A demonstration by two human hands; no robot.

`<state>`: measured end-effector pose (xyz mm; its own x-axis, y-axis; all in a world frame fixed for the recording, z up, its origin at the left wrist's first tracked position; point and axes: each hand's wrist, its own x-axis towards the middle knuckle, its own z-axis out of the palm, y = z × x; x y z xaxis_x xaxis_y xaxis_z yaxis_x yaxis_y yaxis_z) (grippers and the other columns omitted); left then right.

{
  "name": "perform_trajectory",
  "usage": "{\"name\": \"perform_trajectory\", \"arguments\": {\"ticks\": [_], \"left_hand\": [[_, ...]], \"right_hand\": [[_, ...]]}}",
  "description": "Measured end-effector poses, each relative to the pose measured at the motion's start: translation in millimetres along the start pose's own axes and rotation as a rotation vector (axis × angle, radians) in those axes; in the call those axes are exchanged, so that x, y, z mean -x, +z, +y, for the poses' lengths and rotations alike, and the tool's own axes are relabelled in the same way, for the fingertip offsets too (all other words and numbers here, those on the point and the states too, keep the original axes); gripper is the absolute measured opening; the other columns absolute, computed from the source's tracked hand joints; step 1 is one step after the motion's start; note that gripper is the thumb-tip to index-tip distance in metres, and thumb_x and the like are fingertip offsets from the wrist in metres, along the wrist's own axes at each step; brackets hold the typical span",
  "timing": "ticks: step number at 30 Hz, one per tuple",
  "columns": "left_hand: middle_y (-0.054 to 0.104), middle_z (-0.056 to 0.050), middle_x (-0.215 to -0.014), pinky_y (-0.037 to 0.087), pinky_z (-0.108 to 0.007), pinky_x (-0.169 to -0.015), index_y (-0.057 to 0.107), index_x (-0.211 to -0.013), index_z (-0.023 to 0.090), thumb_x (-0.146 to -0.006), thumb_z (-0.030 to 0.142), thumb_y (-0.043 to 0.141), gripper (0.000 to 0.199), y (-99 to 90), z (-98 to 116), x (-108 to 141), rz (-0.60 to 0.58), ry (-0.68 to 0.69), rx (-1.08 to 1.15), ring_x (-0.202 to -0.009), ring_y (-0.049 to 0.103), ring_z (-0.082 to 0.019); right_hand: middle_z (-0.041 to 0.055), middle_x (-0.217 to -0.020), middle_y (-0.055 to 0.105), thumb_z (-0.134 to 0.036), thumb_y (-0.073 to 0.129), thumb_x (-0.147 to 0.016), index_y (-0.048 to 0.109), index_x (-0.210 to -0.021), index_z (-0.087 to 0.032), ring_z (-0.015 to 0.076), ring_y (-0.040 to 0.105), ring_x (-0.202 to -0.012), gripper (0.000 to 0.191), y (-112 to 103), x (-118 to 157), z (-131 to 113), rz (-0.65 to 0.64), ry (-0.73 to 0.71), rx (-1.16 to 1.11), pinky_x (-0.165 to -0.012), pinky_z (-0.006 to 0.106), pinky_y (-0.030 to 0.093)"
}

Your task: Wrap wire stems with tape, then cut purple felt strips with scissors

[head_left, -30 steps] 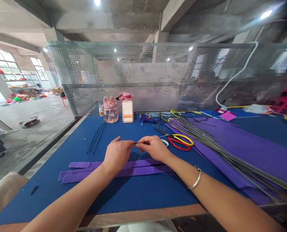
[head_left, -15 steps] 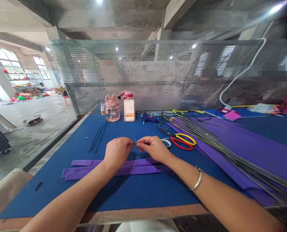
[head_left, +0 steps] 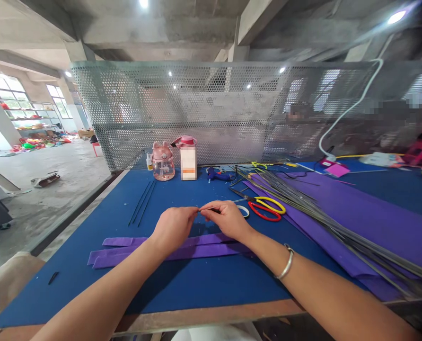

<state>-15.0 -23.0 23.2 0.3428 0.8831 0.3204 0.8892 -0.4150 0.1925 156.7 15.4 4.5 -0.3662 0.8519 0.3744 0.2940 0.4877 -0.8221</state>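
Observation:
Fingertips of my left hand [head_left: 171, 230] and my right hand [head_left: 229, 221] meet over the middle of the blue table. Both pinch one thin wire [head_left: 240, 200], whose pale end sticks out to the right past my right hand. My fingers hide the pinched part. Beneath my wrists lie purple fabric strips [head_left: 106, 258]. Just right of my right hand are a white ring like a tape roll [head_left: 245, 211] and scissors [head_left: 265, 209] with red and yellow handles. Three dark wires [head_left: 142, 202] lie to the left of my hands.
A bundle of grey wires [head_left: 326, 220] rests across purple sheets [head_left: 381, 208] at the right. Behind my hands stand a pink bottle [head_left: 163, 166], a carton [head_left: 189, 164] and a blue glue gun [head_left: 221, 175]. A perforated metal screen [head_left: 197, 106] borders the table's back.
The whole view has shifted slightly. My fingertips are a little closer together on the wire, and both hands keep their pinch. Nothing on the table has visibly moved.

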Motion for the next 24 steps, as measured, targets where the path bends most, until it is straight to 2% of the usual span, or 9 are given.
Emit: {"name": "perform_trajectory", "arguments": {"ticks": [3, 9, 13, 16, 18, 21, 24], "left_hand": [[0.073, -0.004, -0.083, 0.04, -0.025, -0.058, 0.069, -0.094, 0.026, -0.092, 0.029, 0.037, 0.033, -1.1, 0.2, -0.8, -0.027, -0.031, -0.079, -0.076, 0.067, -0.02], [0.074, -0.003, -0.088, 0.043, -0.026, -0.063, 0.071, -0.094, 0.026, -0.088, 0.031, 0.046, 0.026, 1.1, -2.0, -2.5, 0.046, -0.106, -0.063, -0.08, 0.067, -0.021], [0.074, -0.002, -0.086, 0.044, -0.027, -0.063, 0.072, -0.087, 0.025, -0.085, 0.031, 0.053, 0.02, 2.3, -4.3, -2.2, 0.104, -0.156, -0.064, -0.079, 0.067, -0.021], [0.072, -0.003, -0.078, 0.044, -0.028, -0.066, 0.069, -0.078, 0.022, -0.083, 0.029, 0.055, 0.017, 2.6, -6.8, -2.3, 0.144, -0.125, -0.092, -0.075, 0.066, -0.021], [0.071, -0.003, -0.073, 0.044, -0.031, -0.075, 0.067, -0.074, 0.02, -0.083, 0.028, 0.055, 0.017, 2.4, -8.0, -2.7, 0.154, -0.073, -0.113, -0.073, 0.065, -0.02], [0.072, -0.004, -0.085, 0.043, -0.033, -0.084, 0.067, -0.088, 0.02, -0.085, 0.031, 0.054, 0.017, 1.4, -7.4, -2.8, 0.125, 0.011, -0.078, -0.083, 0.065, -0.021], [0.071, -0.005, -0.097, 0.045, -0.028, -0.073, 0.063, -0.103, 0.022, -0.089, 0.034, 0.045, 0.026, 0.1, -4.0, -2.0, 0.025, 0.063, 0.007, -0.087, 0.065, -0.02]], "right_hand": [[0.0017, -0.058, 0.064, -0.031, 0.06, -0.076, 0.071, -0.077, -0.015, 0.0141, 0.058, -0.055, 0.019, 0.5, -1.9, 1.9, -0.027, 0.063, -0.04, -0.053, 0.024, 0.044], [0.0005, -0.054, 0.061, -0.034, 0.062, -0.074, 0.069, -0.077, -0.014, 0.0106, 0.052, -0.047, 0.021, 1.4, -2.9, 0.7, -0.045, 0.159, -0.085, -0.045, 0.021, 0.038], [0.0002, -0.054, 0.061, -0.035, 0.062, -0.074, 0.068, -0.076, -0.014, 0.0089, 0.047, -0.042, 0.022, 2.0, -1.9, -0.4, -0.052, 0.182, -0.095, -0.04, 0.021, 0.033], [0.0004, -0.055, 0.062, -0.035, 0.063, -0.074, 0.068, -0.076, -0.014, 0.0088, 0.047, -0.042, 0.021, 2.2, -1.3, -1.1, -0.054, 0.185, -0.096, -0.04, 0.021, 0.032], [0.0004, -0.055, 0.062, -0.033, 0.063, -0.074, 0.069, -0.076, -0.015, 0.0094, 0.049, -0.044, 0.02, 1.6, -1.2, -1.6, -0.052, 0.163, -0.082, -0.041, 0.021, 0.033], [0.0009, -0.056, 0.063, -0.032, 0.062, -0.075, 0.07, -0.073, -0.016, 0.0112, 0.052, -0.049, 0.018, -0.5, -1.3, -2.2, -0.044, 0.1, -0.049, -0.044, 0.021, 0.036], [0.0013, -0.058, 0.064, -0.031, 0.061, -0.075, 0.07, -0.073, -0.016, 0.0126, 0.055, -0.053, 0.018, -2.5, -1.5, -2.4, -0.041, 0.047, -0.04, -0.049, 0.022, 0.039]]}}
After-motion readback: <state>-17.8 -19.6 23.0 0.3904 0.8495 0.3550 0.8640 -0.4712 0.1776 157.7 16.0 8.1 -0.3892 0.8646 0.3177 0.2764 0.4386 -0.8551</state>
